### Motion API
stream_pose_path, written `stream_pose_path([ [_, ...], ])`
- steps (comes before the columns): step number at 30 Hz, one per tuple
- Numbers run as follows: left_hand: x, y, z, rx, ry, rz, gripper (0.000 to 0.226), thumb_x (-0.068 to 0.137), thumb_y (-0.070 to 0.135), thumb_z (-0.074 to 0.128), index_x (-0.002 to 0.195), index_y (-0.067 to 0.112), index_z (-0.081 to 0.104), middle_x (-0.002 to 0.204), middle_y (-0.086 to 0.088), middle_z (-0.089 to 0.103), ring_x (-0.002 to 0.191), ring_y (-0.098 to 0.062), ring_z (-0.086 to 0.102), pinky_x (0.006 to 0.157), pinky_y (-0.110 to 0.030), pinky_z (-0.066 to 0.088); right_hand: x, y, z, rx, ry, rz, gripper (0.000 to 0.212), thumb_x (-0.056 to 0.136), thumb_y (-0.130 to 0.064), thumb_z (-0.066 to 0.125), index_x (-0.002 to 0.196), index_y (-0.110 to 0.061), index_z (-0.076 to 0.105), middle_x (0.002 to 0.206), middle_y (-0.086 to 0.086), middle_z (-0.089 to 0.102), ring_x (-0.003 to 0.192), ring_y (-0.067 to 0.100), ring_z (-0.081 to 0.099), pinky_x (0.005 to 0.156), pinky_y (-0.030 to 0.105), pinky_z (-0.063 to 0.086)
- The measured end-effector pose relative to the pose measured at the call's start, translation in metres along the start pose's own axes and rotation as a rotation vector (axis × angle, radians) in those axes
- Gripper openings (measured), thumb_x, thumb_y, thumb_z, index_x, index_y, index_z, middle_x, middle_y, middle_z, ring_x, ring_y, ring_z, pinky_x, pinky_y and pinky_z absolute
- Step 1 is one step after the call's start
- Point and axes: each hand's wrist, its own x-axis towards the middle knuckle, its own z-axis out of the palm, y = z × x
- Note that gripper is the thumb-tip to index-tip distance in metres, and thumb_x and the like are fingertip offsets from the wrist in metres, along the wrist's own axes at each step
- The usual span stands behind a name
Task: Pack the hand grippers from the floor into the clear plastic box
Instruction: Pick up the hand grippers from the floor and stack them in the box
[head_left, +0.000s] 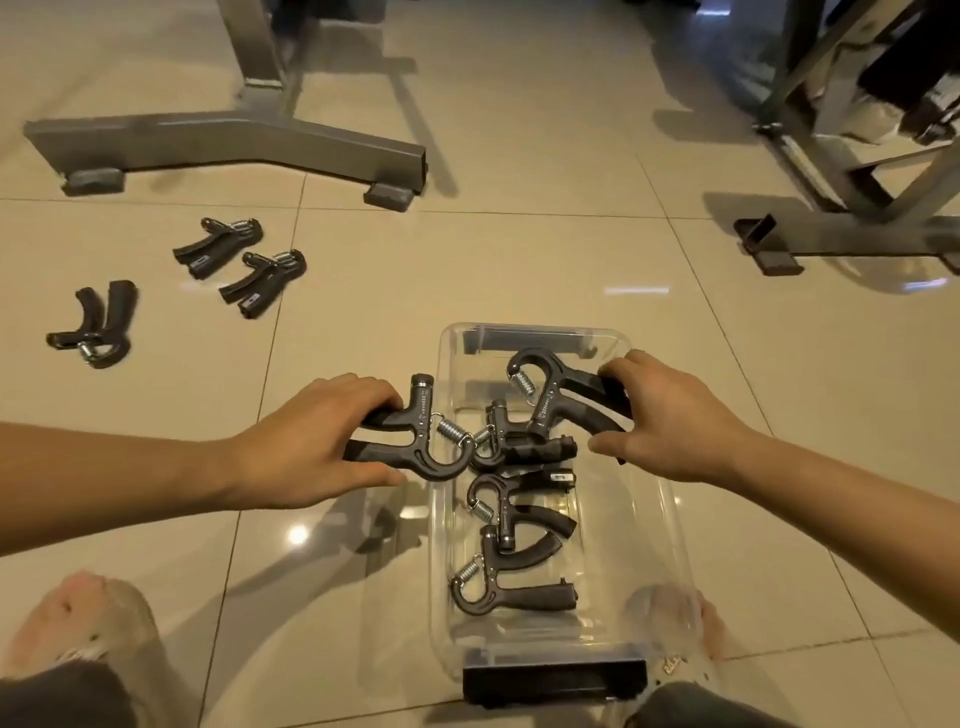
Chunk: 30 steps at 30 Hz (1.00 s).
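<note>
A clear plastic box (670, 519) stands on the tiled floor between my feet. Three black hand grippers lie inside it, one at the near end (511, 590), one in the middle (511, 512) and one further back (524, 447). My left hand (311, 441) holds a hand gripper (415, 441) by its handles at the box's left rim, spring end over the box. My right hand (670, 415) holds another hand gripper (561, 395) above the far part of the box. Three more hand grippers lie on the floor at the left (218, 247), (262, 283), (96, 325).
A grey metal equipment base (228, 140) rests on the floor beyond the loose grippers. Another metal frame (857, 156) with a foot (774, 249) stands at the far right. My two feet (78, 623) (680, 623) flank the box's near end, where a black latch (553, 678) sits.
</note>
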Motion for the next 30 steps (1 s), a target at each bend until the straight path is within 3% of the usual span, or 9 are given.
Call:
stream_pose_path([
  [10, -0.01, 0.011, 0.018, -0.231, 0.063, -0.125, 0.053, 0.071, 0.05, 0.085, 0.113, 0.034, 0.057, 0.103, 0.02, 0.06, 0.1, -0.002, 0.056, 0.09, -0.031, 0.049, 0.003, -0.009, 0.045, -0.295, -0.184, -0.326, 0.054, 0.079, -0.045, 0.071, 0.124, -0.022, 0.051, 0.114, -0.003, 0.051, 0.09, 0.017, 0.056, 0.075, 0.031, 0.052],
  [18, -0.014, 0.013, 0.018, -0.227, 0.072, -0.162, 0.053, 0.07, 0.049, 0.087, 0.111, 0.033, 0.058, 0.1, 0.021, 0.059, 0.098, -0.002, 0.056, 0.089, -0.033, 0.049, 0.025, -0.007, 0.089, -0.322, -0.316, -0.342, 0.051, 0.08, -0.038, 0.073, 0.121, -0.019, 0.05, 0.113, 0.001, 0.05, 0.09, 0.021, 0.055, 0.075, 0.035, 0.052],
  [25, -0.002, 0.019, 0.022, -0.228, 0.075, -0.179, 0.052, 0.069, 0.048, 0.087, 0.109, 0.032, 0.058, 0.1, 0.02, 0.059, 0.097, -0.004, 0.056, 0.089, -0.034, 0.049, 0.039, -0.006, 0.113, -0.303, -0.333, -0.327, 0.056, 0.079, -0.029, 0.076, 0.127, -0.017, 0.048, 0.119, 0.005, 0.051, 0.103, 0.024, 0.055, 0.089, 0.037, 0.051],
  [30, 0.003, 0.021, 0.026, -0.235, 0.073, -0.174, 0.054, 0.068, 0.05, 0.087, 0.11, 0.032, 0.058, 0.099, 0.019, 0.06, 0.096, -0.003, 0.055, 0.088, -0.034, 0.049, 0.035, -0.008, 0.128, -0.413, -0.282, -0.321, 0.07, 0.078, -0.04, 0.078, 0.134, -0.016, 0.043, 0.13, 0.006, 0.051, 0.118, 0.029, 0.05, 0.096, 0.042, 0.046],
])
